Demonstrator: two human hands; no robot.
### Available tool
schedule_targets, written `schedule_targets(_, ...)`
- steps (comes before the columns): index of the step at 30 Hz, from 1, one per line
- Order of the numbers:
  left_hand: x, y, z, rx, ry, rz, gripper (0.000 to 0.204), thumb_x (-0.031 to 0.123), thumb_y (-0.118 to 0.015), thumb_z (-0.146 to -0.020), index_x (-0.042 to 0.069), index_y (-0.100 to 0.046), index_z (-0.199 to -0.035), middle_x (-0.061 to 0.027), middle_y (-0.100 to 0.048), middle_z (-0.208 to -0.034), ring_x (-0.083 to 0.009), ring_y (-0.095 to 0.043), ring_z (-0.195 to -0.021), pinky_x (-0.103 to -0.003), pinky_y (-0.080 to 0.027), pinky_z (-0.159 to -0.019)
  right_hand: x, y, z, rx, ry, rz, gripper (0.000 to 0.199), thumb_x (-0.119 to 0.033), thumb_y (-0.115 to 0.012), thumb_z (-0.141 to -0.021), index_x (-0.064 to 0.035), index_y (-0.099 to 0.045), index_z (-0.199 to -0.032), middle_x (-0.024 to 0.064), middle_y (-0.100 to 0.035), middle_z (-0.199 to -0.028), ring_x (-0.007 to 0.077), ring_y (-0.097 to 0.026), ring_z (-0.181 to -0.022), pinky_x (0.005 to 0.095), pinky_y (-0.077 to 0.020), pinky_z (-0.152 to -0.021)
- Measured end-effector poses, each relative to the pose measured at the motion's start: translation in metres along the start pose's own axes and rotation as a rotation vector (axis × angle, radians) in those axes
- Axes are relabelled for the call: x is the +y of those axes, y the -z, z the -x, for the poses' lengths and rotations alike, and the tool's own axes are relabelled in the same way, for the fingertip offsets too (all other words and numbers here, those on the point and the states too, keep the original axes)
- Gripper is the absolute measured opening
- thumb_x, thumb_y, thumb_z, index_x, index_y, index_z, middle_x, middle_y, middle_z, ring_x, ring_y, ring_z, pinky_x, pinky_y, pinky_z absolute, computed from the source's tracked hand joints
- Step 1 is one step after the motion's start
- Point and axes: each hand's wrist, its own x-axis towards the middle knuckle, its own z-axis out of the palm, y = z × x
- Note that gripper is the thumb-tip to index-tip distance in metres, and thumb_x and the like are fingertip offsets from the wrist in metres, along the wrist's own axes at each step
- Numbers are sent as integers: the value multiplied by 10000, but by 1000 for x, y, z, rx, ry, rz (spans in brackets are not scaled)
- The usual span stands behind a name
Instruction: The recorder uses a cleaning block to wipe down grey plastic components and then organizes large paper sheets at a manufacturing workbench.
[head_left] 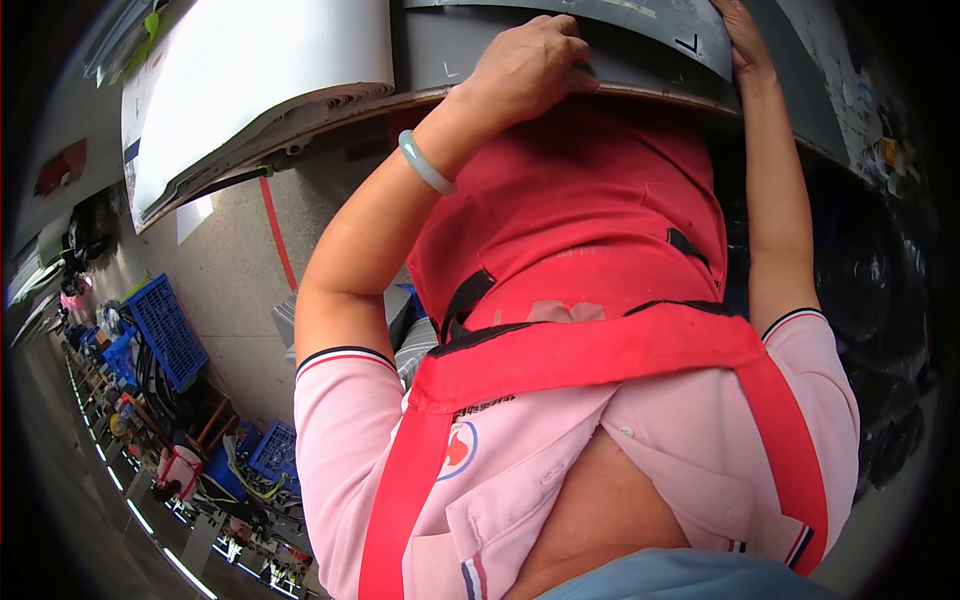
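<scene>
My left hand (532, 66), with a pale bangle on its wrist, is closed over the front edge of the worktable (440, 93). Its fingers are curled in, and a small dark bit shows at them, too hidden to name. Beneath and beyond it lies a dark grey surface with small white corner marks. A curved grey sheet (660, 32) with a black angle mark rises at the top of the view. My right hand (743, 38) grips this sheet at its right end, with its fingertips partly out of sight.
A thick stack of large white sheets (260, 60) lies on the table at the left, edges curling. Blue plastic crates (168, 330) and clutter stand on the floor at left, with another person (182, 470) farther off. Black plastic bags (870, 290) are at right.
</scene>
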Motion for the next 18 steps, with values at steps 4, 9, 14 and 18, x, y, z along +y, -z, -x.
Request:
schedule_targets(4,5,1,-1,-5,5,-75,203,254,-735,-836,84,-751,-946,-78,-648,-1021,-282,-630,-1007,-390,-540,-853,0,-14,2,-5,0,9,243,-206,-698,-963,-67,-642,-1154,49,-713,-1017,150,-701,-873,301,-589,-785)
schedule_targets(9,2,-5,1,68,-4,-20,212,262,-735,-837,79,-743,-943,-82,-640,-990,-279,-624,-996,-398,-538,-850,-3,-22,5,23,-7,44,250,-214,-702,-961,-68,-634,-1153,49,-707,-998,145,-698,-864,292,-590,-768)
schedule_targets(14,2,-5,-2,-4,-18,-73,225,267,-740,-834,81,-746,-962,-80,-641,-987,-275,-623,-999,-397,-536,-855,-1,-15,4,20,-15,21,251,-211,-704,-960,-69,-632,-1153,52,-705,-995,148,-698,-862,288,-590,-762)
schedule_targets(18,4,-4,-1,21,-5,-57,239,270,-748,-825,82,-745,-973,-75,-642,-983,-275,-625,-996,-393,-537,-855,-1,-17,5,38,3,40,245,-209,-706,-958,-68,-631,-1144,52,-704,-993,148,-698,-855,289,-591,-764)
